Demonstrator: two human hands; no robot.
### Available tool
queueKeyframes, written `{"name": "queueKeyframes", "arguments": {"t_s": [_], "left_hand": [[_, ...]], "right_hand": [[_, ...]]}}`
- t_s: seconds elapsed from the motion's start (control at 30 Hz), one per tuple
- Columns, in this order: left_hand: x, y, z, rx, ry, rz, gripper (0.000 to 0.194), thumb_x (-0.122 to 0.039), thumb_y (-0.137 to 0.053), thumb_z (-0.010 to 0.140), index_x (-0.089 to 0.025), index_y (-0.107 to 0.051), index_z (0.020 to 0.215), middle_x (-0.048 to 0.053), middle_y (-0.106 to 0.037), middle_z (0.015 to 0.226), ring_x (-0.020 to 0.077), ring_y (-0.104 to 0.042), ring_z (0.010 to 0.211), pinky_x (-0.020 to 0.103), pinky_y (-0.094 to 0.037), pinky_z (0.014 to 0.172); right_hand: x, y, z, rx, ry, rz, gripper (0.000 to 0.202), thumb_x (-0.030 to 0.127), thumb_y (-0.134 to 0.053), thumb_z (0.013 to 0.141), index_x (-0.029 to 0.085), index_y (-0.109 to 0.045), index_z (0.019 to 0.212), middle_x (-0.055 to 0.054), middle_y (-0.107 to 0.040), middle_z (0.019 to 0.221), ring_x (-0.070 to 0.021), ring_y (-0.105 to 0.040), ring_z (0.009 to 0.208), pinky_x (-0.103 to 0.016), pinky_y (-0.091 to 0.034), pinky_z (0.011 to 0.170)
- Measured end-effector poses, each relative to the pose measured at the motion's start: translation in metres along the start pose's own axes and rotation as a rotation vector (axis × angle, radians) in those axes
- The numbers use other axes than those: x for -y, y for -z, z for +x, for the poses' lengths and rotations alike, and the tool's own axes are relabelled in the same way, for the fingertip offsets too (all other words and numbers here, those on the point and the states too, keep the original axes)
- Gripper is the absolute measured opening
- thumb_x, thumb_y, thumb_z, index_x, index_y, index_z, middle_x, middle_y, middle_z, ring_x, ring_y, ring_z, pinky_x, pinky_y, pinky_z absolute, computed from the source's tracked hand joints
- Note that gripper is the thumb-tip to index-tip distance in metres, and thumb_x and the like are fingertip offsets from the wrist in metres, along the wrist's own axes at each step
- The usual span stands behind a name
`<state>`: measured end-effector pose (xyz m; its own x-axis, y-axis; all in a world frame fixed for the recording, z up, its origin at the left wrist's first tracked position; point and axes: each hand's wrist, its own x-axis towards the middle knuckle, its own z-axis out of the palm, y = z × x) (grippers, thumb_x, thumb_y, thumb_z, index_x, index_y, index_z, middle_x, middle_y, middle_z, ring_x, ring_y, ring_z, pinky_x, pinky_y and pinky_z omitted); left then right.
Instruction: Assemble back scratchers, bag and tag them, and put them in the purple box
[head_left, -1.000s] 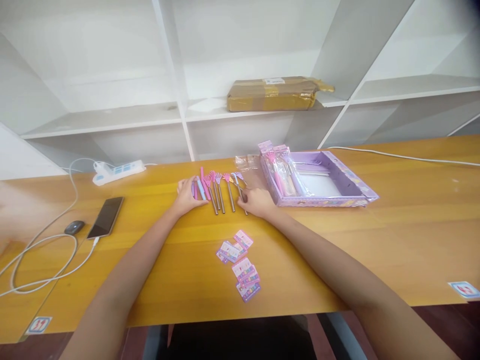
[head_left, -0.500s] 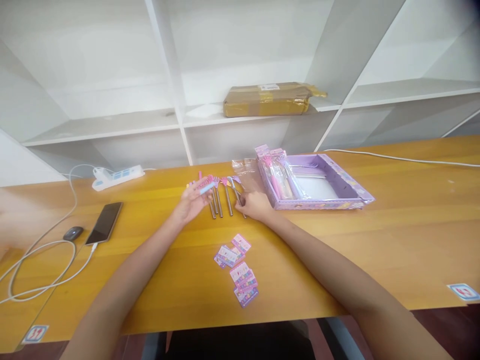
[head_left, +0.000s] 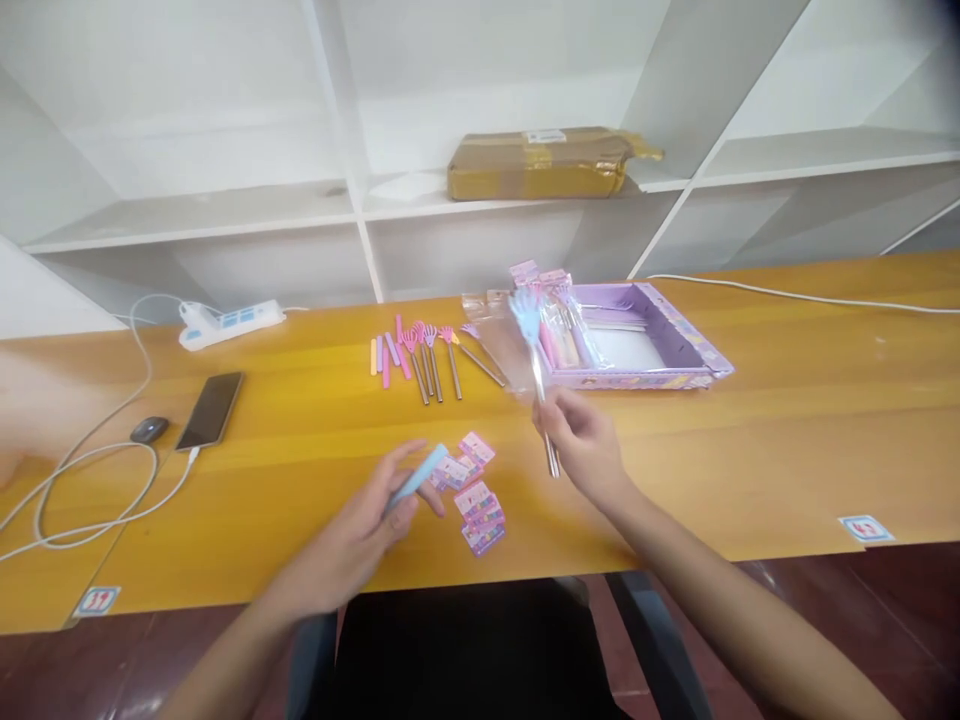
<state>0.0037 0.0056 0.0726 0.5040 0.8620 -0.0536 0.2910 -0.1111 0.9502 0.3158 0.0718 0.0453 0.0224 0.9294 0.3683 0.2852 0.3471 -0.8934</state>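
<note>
Light-blue tubular handle (head_left: pixel 420 474): our left hand (head_left: pixel 371 522) pinches it between thumb and fingers, above the wood-toned desk (head_left: pixel 300 390). Caution: a slack pinch could, we judge, let this round piece slip and roll. Our right hand (head_left: pixel 589 440) pinches a raised light-blue scratcher (head_left: pixel 535 360) by its slim metal rod (head_left: pixel 538 380); swung backwards, its splayed head (head_left: pixel 526 316) could snag the crinkled clear plastic bag (head_left: pixel 504 342). Materials: handle smooth, rod shiny, pink-and-purple printed cards (head_left: pixel 481 508) thin, flat.
</note>
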Motion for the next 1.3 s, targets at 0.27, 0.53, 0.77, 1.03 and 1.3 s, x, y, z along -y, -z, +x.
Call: {"name": "queueKeyframes", "arguments": {"t_s": [0.27,0.53,0.77,1.03,1.3], "left_hand": [[0.037,-0.03,-0.006,-0.22,-0.061,0.468,0.031,-0.037,-0.04,0.115,-0.025,-0.067,0.124,0.003,-0.069,0.101,0.0191,-0.066,0.089,0.031,-0.053,0.082],[0.069,-0.029,0.002,-0.249,-0.257,0.564,0.028,-0.027,-0.044,0.113,-0.024,-0.066,0.129,0.006,-0.071,0.109,0.0196,-0.07,0.099,0.032,-0.057,0.088],[0.072,-0.03,0.001,-0.214,-0.322,0.568,0.029,-0.024,-0.046,0.113,-0.025,-0.066,0.133,0.007,-0.07,0.11,0.0189,-0.069,0.099,0.031,-0.056,0.088],[0.074,-0.031,0.001,-0.22,-0.387,0.573,0.03,-0.02,-0.047,0.112,-0.025,-0.066,0.134,0.007,-0.069,0.11,0.018,-0.069,0.097,0.03,-0.058,0.087],[0.073,-0.031,0.002,-0.241,-0.484,0.567,0.035,-0.017,-0.047,0.111,-0.026,-0.065,0.14,0.007,-0.067,0.108,0.0159,-0.067,0.092,0.026,-0.057,0.081]], "right_hand": [[-0.006,-0.012,-0.089,-0.018,-0.261,0.433,0.031,0.054,-0.071,0.099,0.024,-0.066,0.101,0.005,-0.045,0.064,-0.0111,-0.037,0.053,-0.026,-0.026,0.049],[-0.02,-0.023,-0.095,0.026,-0.21,0.54,0.04,0.056,-0.053,0.108,0.023,-0.068,0.093,0.002,-0.055,0.06,-0.0121,-0.04,0.049,-0.026,-0.029,0.047],[-0.023,-0.023,-0.093,0.11,-0.266,0.642,0.04,0.058,-0.059,0.103,0.022,-0.068,0.088,0.003,-0.053,0.055,-0.0119,-0.037,0.045,-0.026,-0.027,0.045],[-0.023,-0.022,-0.09,0.182,-0.318,0.67,0.042,0.061,-0.06,0.101,0.022,-0.066,0.086,0.004,-0.049,0.056,-0.013,-0.038,0.048,-0.028,-0.028,0.049],[-0.027,-0.016,-0.096,0.298,-0.311,0.704,0.033,0.052,-0.053,0.109,0.024,-0.064,0.095,0.003,-0.051,0.065,-0.0141,-0.039,0.057,-0.029,-0.03,0.056]]}}
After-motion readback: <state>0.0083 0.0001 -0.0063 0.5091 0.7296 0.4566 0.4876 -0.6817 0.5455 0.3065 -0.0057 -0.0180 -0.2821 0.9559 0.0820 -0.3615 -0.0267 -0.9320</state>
